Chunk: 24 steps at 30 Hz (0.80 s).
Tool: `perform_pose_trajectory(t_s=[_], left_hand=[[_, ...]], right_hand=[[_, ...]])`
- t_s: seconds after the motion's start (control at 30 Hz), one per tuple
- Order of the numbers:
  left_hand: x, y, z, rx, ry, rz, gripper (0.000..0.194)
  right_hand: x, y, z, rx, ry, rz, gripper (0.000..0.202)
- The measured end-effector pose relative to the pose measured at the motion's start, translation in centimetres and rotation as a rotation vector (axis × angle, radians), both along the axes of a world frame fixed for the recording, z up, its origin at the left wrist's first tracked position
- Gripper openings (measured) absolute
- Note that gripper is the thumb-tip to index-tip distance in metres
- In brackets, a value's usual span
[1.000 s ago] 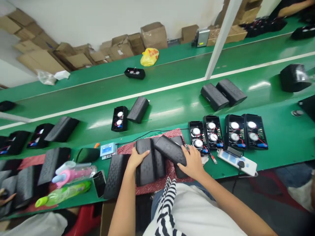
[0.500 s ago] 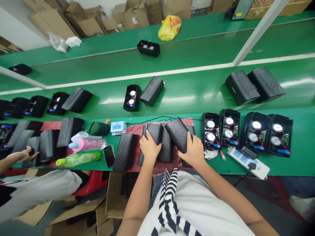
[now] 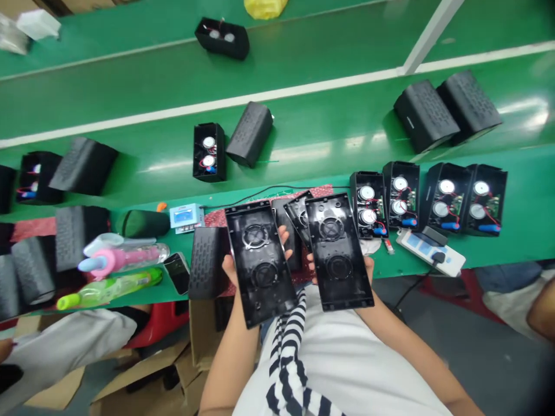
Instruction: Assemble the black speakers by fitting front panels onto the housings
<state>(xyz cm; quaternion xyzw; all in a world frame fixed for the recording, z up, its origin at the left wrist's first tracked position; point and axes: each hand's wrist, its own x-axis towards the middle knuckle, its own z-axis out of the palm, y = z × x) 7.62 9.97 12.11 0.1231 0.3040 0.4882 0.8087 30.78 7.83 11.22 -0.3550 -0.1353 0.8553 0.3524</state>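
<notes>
My left hand (image 3: 231, 270) grips a black plastic speaker shell (image 3: 262, 303) by its two long sides, with its hollow inside turned up. Two round grille rings show in that shell. In my right hand (image 3: 368, 267) is a second black speaker shell (image 3: 342, 289), likewise inside up and tilted. Both are raised over the front edge of the bench. Behind them a third shell (image 3: 298, 212) lies inside up on the red bubble wrap (image 3: 215, 218), partly covered. A closed-side-up black speaker housing (image 3: 204, 263) stands to the left of my left hand.
Open speaker housings (image 3: 366, 193) with wired drivers line the right, by a white power strip (image 3: 451, 263). On the left are a phone (image 3: 177, 273), a green bottle (image 3: 117, 289), a pink bottle (image 3: 125, 260) and a blue meter (image 3: 184, 216). People sit on either side.
Both hands have lifted shells off the bubble wrap, brought them closer to me and turned them inside up. The view has shifted. The left neighbour's hand has drawn back from the housings.
</notes>
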Motion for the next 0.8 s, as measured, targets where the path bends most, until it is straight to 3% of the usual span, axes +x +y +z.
perform_pose_trajectory(t_s=[0.13,0.23,0.43,0.63,0.8], left_hand=[[3.1,-1.3,-0.8,-0.223,-0.296,-0.149,0.102],[3.9,-1.6,-0.4,-0.289,-0.366,-0.193,0.1],[5.2,-0.9,1.2,-0.394,-0.3,-0.16,0.092],[6.3,-0.6,1.9,-0.38,-0.145,-0.124,0.094],[5.8,-1.0,2.1,-0.392,-0.221,-0.144,0.101]], right_hand=[[-1.0,-0.7,0.0,-0.084,0.256,-0.065,0.096],[-0.6,-0.9,0.2,-0.119,0.254,-0.069,0.088],[0.2,-0.6,1.5,-0.195,0.089,-0.057,0.091],[0.4,-0.1,2.3,-0.183,0.104,-0.077,0.096],[0.6,-0.4,1.9,-0.192,0.175,-0.086,0.094]])
